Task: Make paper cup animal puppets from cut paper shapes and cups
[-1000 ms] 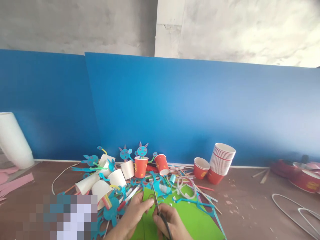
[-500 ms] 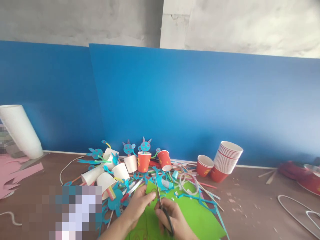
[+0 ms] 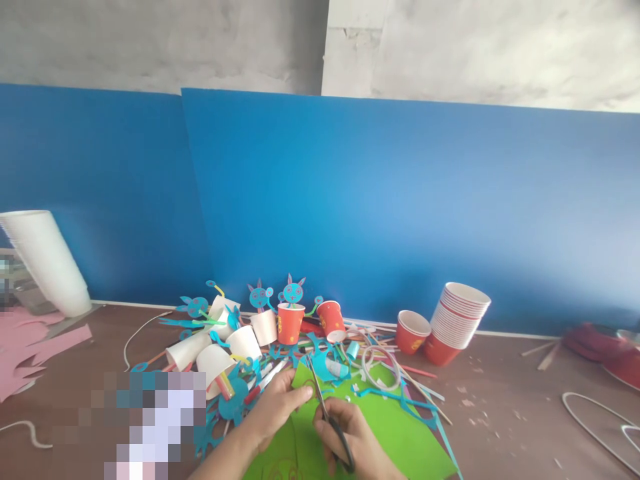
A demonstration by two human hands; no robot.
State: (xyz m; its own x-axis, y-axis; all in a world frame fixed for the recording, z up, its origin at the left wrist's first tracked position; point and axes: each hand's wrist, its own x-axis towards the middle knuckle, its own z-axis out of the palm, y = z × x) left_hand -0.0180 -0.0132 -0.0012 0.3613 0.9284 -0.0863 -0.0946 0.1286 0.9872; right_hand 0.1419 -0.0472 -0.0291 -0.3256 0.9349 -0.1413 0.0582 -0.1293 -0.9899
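Observation:
A small piece of green paper [image 3: 302, 376] with drawn curved lines is pinched in my left hand [image 3: 283, 405], thumb on top. My right hand [image 3: 345, 430] is closed around the dark handles of a pair of scissors [image 3: 338, 440]. The blades point up and away, lying against the right side of the held paper. Below both hands lies a larger green sheet [image 3: 395, 427] with lines drawn on it near the bottom edge. Blue paper scraps [image 3: 325, 365] lie just beyond the blades.
Paper cups with blue animal cut-outs [image 3: 293, 293], markers and sticks are heaped behind my hands. A stack of cups [image 3: 457, 320] leans at the right. A white cup stack [image 3: 47, 263] and pink paper [image 3: 30, 347] are at the left. A blue panel [image 3: 350, 200] rises behind.
The view has shifted slightly. My right hand and the scissors have moved a little to the right and down, while my left hand keeps its pinch on the green paper.

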